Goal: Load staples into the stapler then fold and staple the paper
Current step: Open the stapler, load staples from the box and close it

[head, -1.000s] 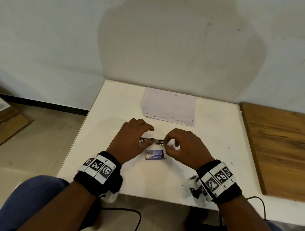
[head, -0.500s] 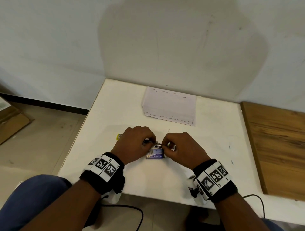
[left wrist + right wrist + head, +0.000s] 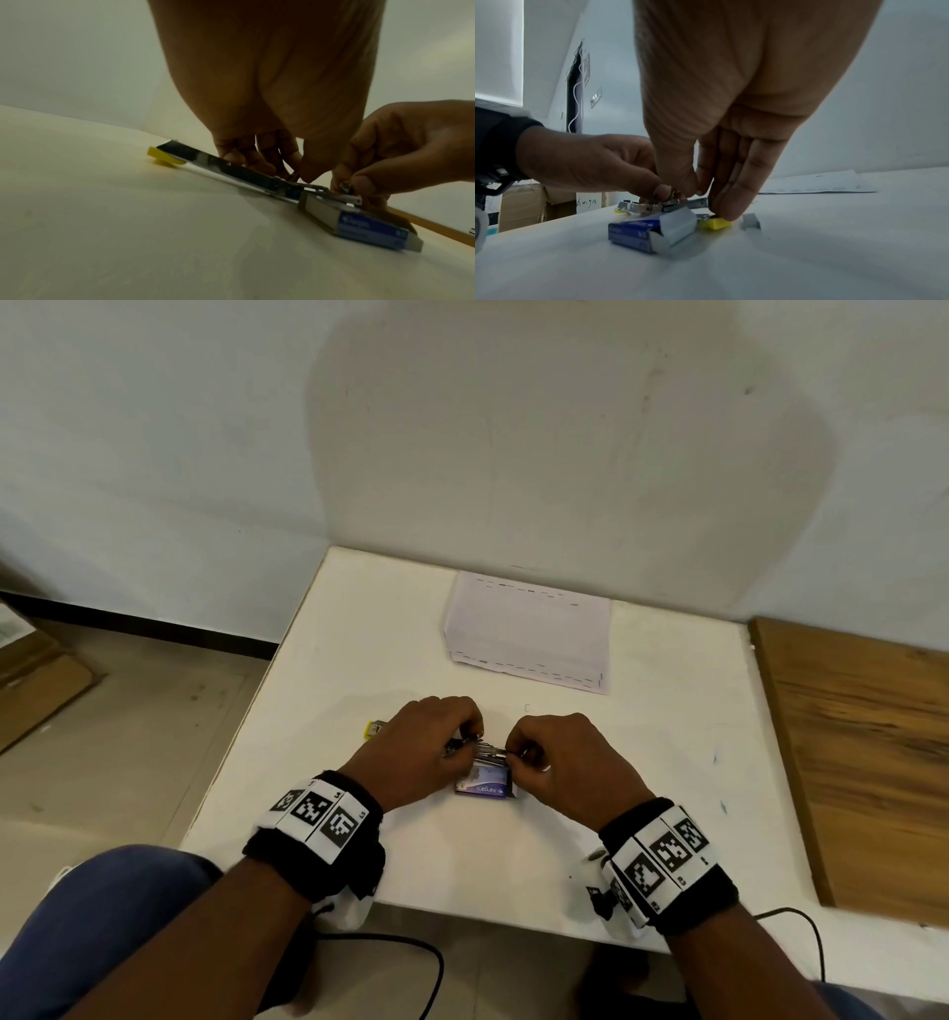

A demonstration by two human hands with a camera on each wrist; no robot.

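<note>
The stapler point(image 3: 231, 169) lies opened out flat on the white table point(image 3: 359, 660), its yellow end point(image 3: 374, 728) poking out left of my left hand. My left hand point(image 3: 464, 742) grips it at the hinge. At the right end, my right hand point(image 3: 516, 752) pinches the metal magazine point(image 3: 344, 198), with fingers down on the yellow base point(image 3: 714, 223). The blue staple box point(image 3: 485, 785) sits open just in front of the stapler. A short loose strip of staples point(image 3: 751, 222) lies to the right of my right hand. The folded paper point(image 3: 529, 634) lies flat at the table's back.
A wooden board point(image 3: 862, 752) adjoins the table on the right. The wall runs close behind the paper. Cardboard boxes point(image 3: 36, 680) stand on the floor to the left. Cables point(image 3: 390, 947) hang below the table's front edge.
Both hands brought the stapler down and toward me, from just above the table to lying on it directly behind the staple box. The hands have drawn closer together.
</note>
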